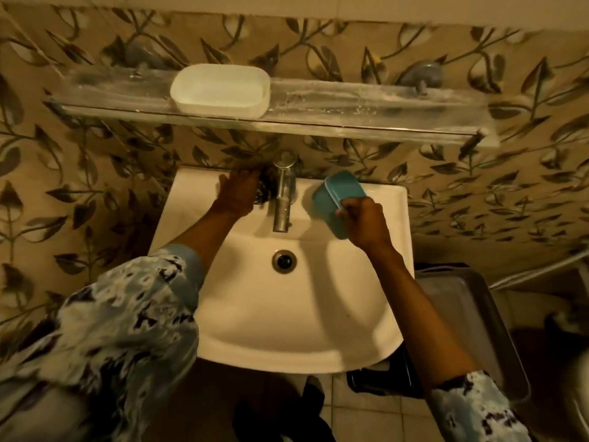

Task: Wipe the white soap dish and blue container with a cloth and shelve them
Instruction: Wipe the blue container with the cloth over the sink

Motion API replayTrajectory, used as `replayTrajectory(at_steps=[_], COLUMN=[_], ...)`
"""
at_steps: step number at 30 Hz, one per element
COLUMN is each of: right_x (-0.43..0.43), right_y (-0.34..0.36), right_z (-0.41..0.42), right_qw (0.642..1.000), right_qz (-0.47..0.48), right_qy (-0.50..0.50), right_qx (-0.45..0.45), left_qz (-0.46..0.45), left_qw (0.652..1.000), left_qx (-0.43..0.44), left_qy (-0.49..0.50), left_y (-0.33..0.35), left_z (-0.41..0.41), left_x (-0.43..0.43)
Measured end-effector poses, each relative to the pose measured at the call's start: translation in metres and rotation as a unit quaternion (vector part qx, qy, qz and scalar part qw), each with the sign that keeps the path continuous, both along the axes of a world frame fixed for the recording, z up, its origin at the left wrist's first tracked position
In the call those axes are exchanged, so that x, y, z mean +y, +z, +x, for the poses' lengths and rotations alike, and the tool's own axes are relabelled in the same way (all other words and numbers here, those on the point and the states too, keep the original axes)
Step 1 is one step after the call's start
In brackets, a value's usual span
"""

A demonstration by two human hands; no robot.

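The white soap dish (220, 89) stands on the glass shelf (350, 110) above the sink, left of its middle. My right hand (363, 223) grips the blue container (336, 199) by its near rim, tilted over the sink's back right ledge. My left hand (237, 194) rests on a dark patterned cloth (266, 189) at the back left ledge, just left of the tap. Most of the cloth is hidden by the hand.
A chrome tap (283, 199) rises between my hands over the white sink (287, 314) with its drain (283, 260). A metal tray-like surface (462, 314) sits to the right of the sink. Leaf-patterned tiles cover the wall behind.
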State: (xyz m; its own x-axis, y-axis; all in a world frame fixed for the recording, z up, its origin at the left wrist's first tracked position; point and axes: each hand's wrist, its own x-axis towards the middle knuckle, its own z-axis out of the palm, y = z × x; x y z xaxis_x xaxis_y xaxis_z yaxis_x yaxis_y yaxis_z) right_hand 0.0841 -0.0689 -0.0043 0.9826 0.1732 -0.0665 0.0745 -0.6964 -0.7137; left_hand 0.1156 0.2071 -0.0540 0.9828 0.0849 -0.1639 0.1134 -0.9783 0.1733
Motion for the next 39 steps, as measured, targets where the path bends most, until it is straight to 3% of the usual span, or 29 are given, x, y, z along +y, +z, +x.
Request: replayTrajectory(at_steps=[2, 5, 8, 10, 12, 15, 20, 23, 25, 27, 31, 36, 39], right_x=[-0.013, -0.027, -0.037, -0.038, -0.035, -0.026, -0.001, 0.018, 0.024, 0.025, 0.024, 0.03, 0.036], right_y=[0.015, 0.03, 0.035, 0.035, 0.034, 0.029, 0.028, 0.027, 0.027, 0.028, 0.034, 0.044, 0.045], right_z=[-0.015, -0.038, -0.057, -0.068, -0.079, -0.093, -0.117, -0.134, -0.145, -0.153, -0.158, -0.16, -0.169], right_qw=[0.977, 0.907, 0.844, 0.813, 0.794, 0.781, 0.805, 0.819, 0.828, 0.823, 0.783, 0.693, 0.701], right_qz=[0.179, 0.358, 0.467, 0.511, 0.541, 0.561, 0.529, 0.51, 0.496, 0.506, 0.565, 0.647, 0.633], right_qy=[-0.06, -0.077, -0.076, -0.081, -0.086, -0.086, -0.062, -0.054, -0.049, -0.059, -0.122, -0.133, -0.117], right_qx=[0.099, 0.207, 0.251, 0.265, 0.263, 0.26, 0.262, 0.257, 0.257, 0.252, 0.229, 0.29, 0.308], left_qz=[0.051, 0.075, -0.045, -0.171, -0.294, -0.376, -0.475, -0.418, -0.355, -0.361, -0.375, -0.377, -0.364], left_qw=[0.999, 0.996, 0.993, 0.968, 0.927, 0.893, 0.871, 0.894, 0.919, 0.92, 0.908, 0.897, 0.9], left_qx=[-0.002, 0.04, 0.025, -0.033, -0.091, -0.152, -0.122, -0.13, -0.149, -0.142, -0.17, -0.216, -0.229], left_qy=[0.01, 0.028, 0.11, 0.182, 0.212, 0.196, 0.02, -0.097, -0.083, -0.06, -0.077, -0.076, -0.066], left_y=[-0.003, 0.008, 0.02, 0.032, 0.052, 0.085, 0.117, 0.109, 0.101, 0.097, 0.085, 0.073, 0.082], left_z=[0.0, -0.006, -0.027, -0.053, -0.086, -0.127, -0.157, -0.158, -0.154, -0.153, -0.195, -0.262, -0.252], left_x=[-0.001, 0.004, 0.006, 0.0, -0.013, -0.036, -0.095, -0.131, -0.139, -0.137, -0.142, -0.149, -0.144])
